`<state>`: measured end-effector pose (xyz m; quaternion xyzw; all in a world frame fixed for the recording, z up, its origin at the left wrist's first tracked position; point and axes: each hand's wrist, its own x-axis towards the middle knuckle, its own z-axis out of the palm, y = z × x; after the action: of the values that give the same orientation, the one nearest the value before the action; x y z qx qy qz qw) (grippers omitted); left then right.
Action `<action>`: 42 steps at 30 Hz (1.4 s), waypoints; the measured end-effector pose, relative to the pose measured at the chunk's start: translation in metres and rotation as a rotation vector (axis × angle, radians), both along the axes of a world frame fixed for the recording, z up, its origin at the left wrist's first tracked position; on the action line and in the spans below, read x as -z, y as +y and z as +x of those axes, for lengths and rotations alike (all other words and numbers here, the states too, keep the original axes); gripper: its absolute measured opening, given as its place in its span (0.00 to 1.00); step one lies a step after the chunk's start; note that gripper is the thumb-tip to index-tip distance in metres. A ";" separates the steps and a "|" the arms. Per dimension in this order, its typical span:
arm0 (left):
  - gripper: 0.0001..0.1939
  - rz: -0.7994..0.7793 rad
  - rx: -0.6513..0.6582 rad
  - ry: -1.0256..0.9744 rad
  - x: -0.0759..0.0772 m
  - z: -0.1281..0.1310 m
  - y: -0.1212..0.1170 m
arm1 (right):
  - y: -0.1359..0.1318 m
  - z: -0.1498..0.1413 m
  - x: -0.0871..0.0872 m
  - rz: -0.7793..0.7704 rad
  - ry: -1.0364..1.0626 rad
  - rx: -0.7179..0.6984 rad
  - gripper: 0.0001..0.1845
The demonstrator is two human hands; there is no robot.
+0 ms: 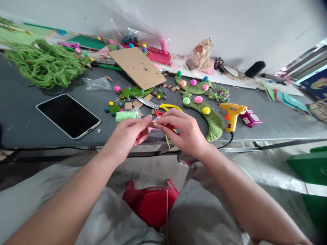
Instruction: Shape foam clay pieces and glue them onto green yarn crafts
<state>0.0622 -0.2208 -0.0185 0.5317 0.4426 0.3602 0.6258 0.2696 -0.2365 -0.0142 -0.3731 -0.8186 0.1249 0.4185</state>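
Shaggy green yarn (46,66) heaps at the grey tabletop's (286,119) back left, beneath a white wall (242,30); a glossy phone (68,116) lies nearer the front edge. Mid-front, the left hand (129,133) curls its fingers round a small pink piece (138,135); the right hand (184,132) meets it, fingertips together, their contents unclear. A wrapped green arc (214,124) nears that edge, then a yellow plastic glue gun (232,115); open surface stretches rightward.

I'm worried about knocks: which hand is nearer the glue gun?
Right. The right hand is left of the glue gun; the left hand is farther off, same side.
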 end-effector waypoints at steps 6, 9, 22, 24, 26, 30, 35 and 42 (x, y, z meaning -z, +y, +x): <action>0.12 -0.029 -0.045 -0.025 0.000 0.002 -0.001 | 0.001 0.000 0.002 -0.003 0.029 -0.022 0.08; 0.11 -0.037 -0.058 -0.065 0.000 0.000 -0.001 | 0.002 0.001 0.001 -0.006 0.050 -0.008 0.08; 0.27 -0.064 0.068 -0.152 -0.001 -0.002 0.000 | 0.003 0.004 -0.001 -0.045 0.072 -0.007 0.10; 0.27 -0.026 0.070 -0.105 -0.001 -0.001 -0.002 | 0.003 0.003 0.001 -0.028 0.032 -0.028 0.10; 0.22 -0.016 0.037 -0.079 0.001 0.001 -0.004 | 0.003 0.002 0.003 -0.010 0.007 -0.034 0.09; 0.12 -0.024 -0.034 -0.097 0.004 0.004 -0.005 | 0.003 0.002 0.003 0.004 0.031 -0.032 0.08; 0.14 -0.012 -0.101 -0.090 0.000 0.004 -0.001 | 0.006 0.005 0.000 0.002 0.104 0.026 0.06; 0.17 0.011 -0.048 -0.108 0.012 -0.005 0.013 | 0.015 0.011 0.001 -0.022 0.145 0.119 0.06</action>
<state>0.0575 -0.2077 -0.0303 0.5043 0.4188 0.4056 0.6370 0.2811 -0.2214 -0.0149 -0.4156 -0.7612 0.1354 0.4791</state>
